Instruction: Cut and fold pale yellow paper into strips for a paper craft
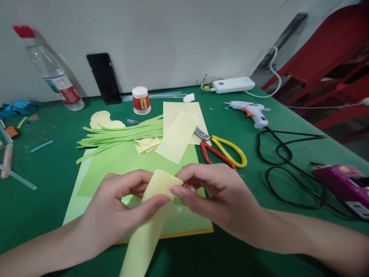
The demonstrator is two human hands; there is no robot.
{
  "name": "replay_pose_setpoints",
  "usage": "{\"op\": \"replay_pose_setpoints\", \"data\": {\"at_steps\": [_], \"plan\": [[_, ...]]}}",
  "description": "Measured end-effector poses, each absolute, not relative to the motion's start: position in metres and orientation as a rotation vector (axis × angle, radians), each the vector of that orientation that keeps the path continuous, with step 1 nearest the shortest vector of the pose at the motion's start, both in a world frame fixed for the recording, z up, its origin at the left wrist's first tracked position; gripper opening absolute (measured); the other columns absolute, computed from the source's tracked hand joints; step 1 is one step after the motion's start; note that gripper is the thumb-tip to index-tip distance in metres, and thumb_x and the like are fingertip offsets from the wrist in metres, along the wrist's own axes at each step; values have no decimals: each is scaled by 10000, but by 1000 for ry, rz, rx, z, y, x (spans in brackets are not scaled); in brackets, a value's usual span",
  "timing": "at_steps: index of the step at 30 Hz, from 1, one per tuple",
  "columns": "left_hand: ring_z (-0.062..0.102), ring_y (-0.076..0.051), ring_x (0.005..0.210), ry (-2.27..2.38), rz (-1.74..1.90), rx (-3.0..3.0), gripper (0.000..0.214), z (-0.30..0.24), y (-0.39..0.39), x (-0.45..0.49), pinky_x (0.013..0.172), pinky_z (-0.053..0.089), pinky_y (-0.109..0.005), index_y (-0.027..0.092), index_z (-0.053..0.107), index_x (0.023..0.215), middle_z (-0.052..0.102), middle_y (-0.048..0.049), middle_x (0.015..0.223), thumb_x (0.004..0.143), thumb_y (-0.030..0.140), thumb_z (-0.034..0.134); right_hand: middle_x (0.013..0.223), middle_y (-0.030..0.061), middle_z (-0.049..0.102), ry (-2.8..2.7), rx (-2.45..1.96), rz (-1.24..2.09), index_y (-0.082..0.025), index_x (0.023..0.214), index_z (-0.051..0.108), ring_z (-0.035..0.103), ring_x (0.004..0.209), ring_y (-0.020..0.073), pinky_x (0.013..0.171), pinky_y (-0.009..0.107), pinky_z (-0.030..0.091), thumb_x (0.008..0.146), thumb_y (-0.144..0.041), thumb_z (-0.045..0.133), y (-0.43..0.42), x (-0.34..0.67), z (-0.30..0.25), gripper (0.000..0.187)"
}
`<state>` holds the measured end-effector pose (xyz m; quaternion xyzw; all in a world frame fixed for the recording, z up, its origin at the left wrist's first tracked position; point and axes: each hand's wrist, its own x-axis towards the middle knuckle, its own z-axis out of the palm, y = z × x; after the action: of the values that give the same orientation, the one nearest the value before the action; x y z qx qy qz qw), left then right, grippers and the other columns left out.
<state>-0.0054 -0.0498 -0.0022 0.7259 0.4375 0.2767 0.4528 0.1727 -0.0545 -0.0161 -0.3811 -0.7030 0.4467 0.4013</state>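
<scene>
A long strip of pale yellow paper is held between my two hands, its upper end bent or folded over. My left hand grips its left edge, thumb across the front. At the upper right corner, my right hand pinches the strip between thumb and fingers. Beneath them lie light green sheets. Just beyond are another pale yellow strip, small folded yellow pieces and a bundle of thin green paper strips. Scissors with red and yellow handles rest with their blades partly under the paper.
At the right are a white glue gun, its looping black cable and a purple power strip. A water bottle, a black phone and a white-lidded tub stand along the wall. Glue sticks lie at the left.
</scene>
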Motion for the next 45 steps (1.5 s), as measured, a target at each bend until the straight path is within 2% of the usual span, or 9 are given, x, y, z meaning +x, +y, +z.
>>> {"op": "replay_pose_setpoints", "data": {"at_steps": [5,15,26,31,36,41,45], "plan": [[563,-69,472,1108,628,1785,108,-1,-49,-5,428,401,-111,177,667,679,679,36,583,756,186,591,547,-18,581,-1762,-903,1185,-141,656,547,449,448,36,385,139,330,795,-160,529,-56,172,-18,142],[566,-94,450,1133,562,1801,166,1,-51,-6,400,402,-138,183,686,695,678,15,575,780,247,557,559,-19,578,-1768,-864,1191,-145,656,535,455,465,31,414,127,357,806,-130,510,-56,174,-17,153],[555,-84,449,1116,590,1776,119,1,-50,-5,409,400,-127,196,683,691,679,31,567,757,231,591,593,-17,600,-1802,-880,1162,-153,671,536,475,498,36,444,132,384,812,-145,510,-57,175,-16,144],[546,-101,448,1139,565,1765,149,0,-50,-5,402,383,-151,164,676,683,660,3,546,752,262,587,550,-35,549,-1756,-885,1256,-158,661,523,449,460,26,406,119,355,813,-137,498,-57,175,-14,155],[448,-84,438,1228,526,1706,261,3,-46,-4,406,329,-171,139,644,603,583,3,505,751,334,554,488,-46,468,-1598,-982,1399,-164,610,494,412,415,37,367,139,343,799,-194,503,-51,179,-9,192],[258,-53,415,1249,423,1638,279,6,-37,-6,367,192,-176,143,584,553,370,51,447,746,342,557,466,-44,453,-1463,-1116,1510,-165,547,469,414,382,39,358,150,364,741,-225,565,-45,181,-5,225],[198,-53,420,1253,373,1629,299,7,-31,-9,377,134,-198,148,540,521,279,63,446,751,337,562,453,-51,459,-1487,-1109,1618,-161,547,471,414,382,37,359,146,352,726,-202,569,-37,185,-7,209]]}}
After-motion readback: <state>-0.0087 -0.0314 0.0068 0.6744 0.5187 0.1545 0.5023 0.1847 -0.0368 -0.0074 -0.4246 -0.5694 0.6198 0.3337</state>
